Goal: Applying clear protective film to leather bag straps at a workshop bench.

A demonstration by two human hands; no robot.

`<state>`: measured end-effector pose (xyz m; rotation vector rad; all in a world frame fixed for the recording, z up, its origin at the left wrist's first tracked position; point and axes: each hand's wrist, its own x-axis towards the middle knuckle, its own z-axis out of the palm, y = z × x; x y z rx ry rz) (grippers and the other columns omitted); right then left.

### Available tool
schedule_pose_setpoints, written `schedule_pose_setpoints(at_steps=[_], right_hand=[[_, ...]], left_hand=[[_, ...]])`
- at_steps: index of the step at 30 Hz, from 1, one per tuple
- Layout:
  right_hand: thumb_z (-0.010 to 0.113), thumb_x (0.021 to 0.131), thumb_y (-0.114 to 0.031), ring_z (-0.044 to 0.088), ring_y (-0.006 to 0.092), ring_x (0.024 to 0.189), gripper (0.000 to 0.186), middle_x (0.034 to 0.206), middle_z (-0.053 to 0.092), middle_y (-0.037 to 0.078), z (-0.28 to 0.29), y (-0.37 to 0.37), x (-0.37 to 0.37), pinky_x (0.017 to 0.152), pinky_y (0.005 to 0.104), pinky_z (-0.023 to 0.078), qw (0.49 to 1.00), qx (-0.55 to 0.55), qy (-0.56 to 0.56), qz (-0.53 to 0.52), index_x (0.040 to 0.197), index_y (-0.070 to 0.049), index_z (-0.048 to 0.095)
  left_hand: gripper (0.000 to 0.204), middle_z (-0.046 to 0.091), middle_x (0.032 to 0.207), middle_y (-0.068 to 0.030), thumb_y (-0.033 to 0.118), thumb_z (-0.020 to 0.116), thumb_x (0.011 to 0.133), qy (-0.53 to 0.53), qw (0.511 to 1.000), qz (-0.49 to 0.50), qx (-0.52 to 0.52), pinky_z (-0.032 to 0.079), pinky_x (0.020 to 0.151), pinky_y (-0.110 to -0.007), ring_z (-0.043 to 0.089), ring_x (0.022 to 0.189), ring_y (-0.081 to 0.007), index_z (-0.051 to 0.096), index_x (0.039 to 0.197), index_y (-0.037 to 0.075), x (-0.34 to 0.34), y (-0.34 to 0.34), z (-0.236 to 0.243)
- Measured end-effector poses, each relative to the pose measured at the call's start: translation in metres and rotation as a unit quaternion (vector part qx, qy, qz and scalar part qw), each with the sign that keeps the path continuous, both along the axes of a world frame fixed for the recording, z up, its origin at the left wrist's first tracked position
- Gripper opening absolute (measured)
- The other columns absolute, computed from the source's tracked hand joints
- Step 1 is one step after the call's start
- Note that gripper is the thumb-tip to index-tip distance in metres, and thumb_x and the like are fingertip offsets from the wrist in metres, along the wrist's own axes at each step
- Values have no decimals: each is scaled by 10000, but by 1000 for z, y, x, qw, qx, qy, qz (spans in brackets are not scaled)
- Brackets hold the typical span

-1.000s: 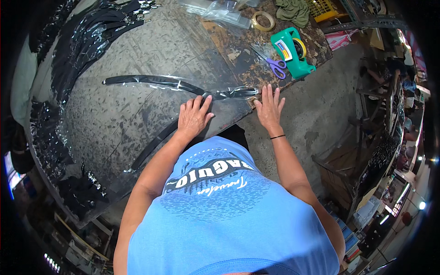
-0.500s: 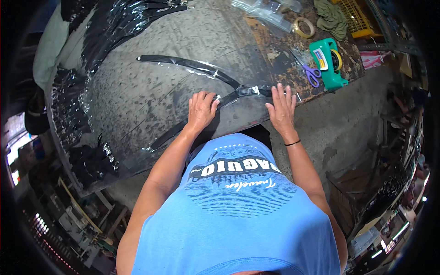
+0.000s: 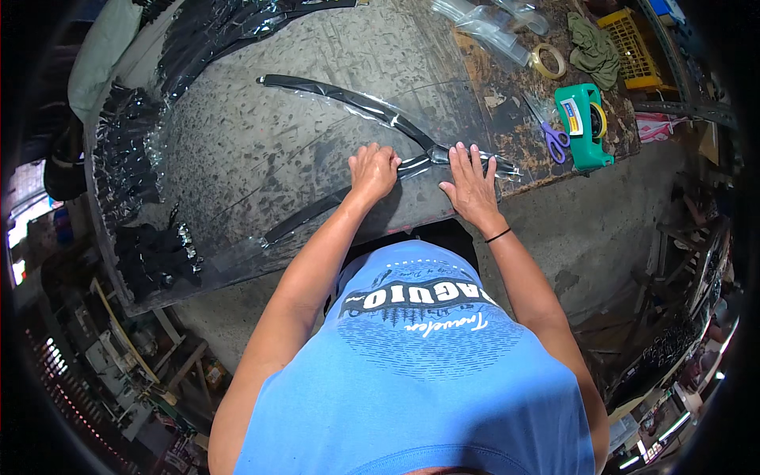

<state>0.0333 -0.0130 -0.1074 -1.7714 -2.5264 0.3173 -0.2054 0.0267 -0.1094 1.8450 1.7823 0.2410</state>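
Observation:
Two long curved black strips lie on a scuffed grey worktable (image 3: 261,134), inside clear plastic wrapping. The upper strip (image 3: 340,95) arcs from the middle toward the right; the lower strip (image 3: 309,212) runs down to the left. My left hand (image 3: 374,169) is curled with its fingers bent on the lower strip where the two pieces meet. My right hand (image 3: 473,184) lies flat, fingers spread, pressing the wrapped end of the strips against the table's near edge. A black band is on my right wrist.
Purple-handled scissors (image 3: 552,139), a green tape dispenser (image 3: 583,123), a tape roll (image 3: 548,60) and clear bags (image 3: 487,24) sit at the far right of the table. Black plastic-wrapped bundles (image 3: 150,245) pile along the left edge. A yellow crate (image 3: 629,39) stands beyond.
My left hand has gone from flat with fingers spread to curled on the strip. The view has shifted, so the table sits lower and more central.

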Motion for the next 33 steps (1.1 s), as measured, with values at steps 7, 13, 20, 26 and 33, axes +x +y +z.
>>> schedule_pose_setpoints(at_steps=[7, 13, 20, 26, 33], right_hand=[[639, 889, -413, 264, 367, 1443, 747, 1567, 305, 114, 2, 1, 1, 1088, 679, 232, 1000, 13, 6, 3, 1486, -67, 355], [643, 885, -416, 264, 360, 1444, 742, 1564, 312, 110, 1, 1, 1, 1095, 677, 221, 1000, 10, 13, 3, 1481, -70, 366], [641, 888, -408, 267, 366, 1443, 741, 1563, 316, 115, 2, 1, 1, 1102, 675, 208, 1000, 1, 7, 0, 1484, -68, 361], [632, 900, -391, 267, 375, 1443, 733, 1557, 329, 138, -1, 3, -3, 1103, 668, 201, 1000, -5, -8, 18, 1486, -52, 351], [633, 901, -390, 262, 380, 1447, 748, 1565, 319, 142, -2, 2, -4, 1107, 666, 188, 1000, -3, -22, 10, 1498, -55, 330]], left_hand=[[198, 627, 968, -107, 282, 653, 882, 8, 999, -18, 26, 388, 820, -468, 554, 990, -332, 712, 915, 96, 16, 11, -1], [191, 631, 956, -103, 276, 664, 868, 4, 999, -23, 37, 388, 816, -470, 561, 983, -331, 716, 903, 96, 25, 14, -1], [206, 621, 1014, -122, 295, 672, 862, -36, 997, -3, 62, 402, 816, -465, 560, 986, -341, 697, 936, 104, 30, 11, 5], [383, 571, 1131, -188, 240, 677, 867, -22, 960, 192, 202, 415, 958, -436, 523, 1102, -363, 610, 1176, 25, -95, -87, 10], [611, 416, 1421, -181, 343, 624, 916, 178, 919, 352, 23, 337, 1049, -501, 407, 1282, -386, 429, 1439, 92, -192, -201, -6]])
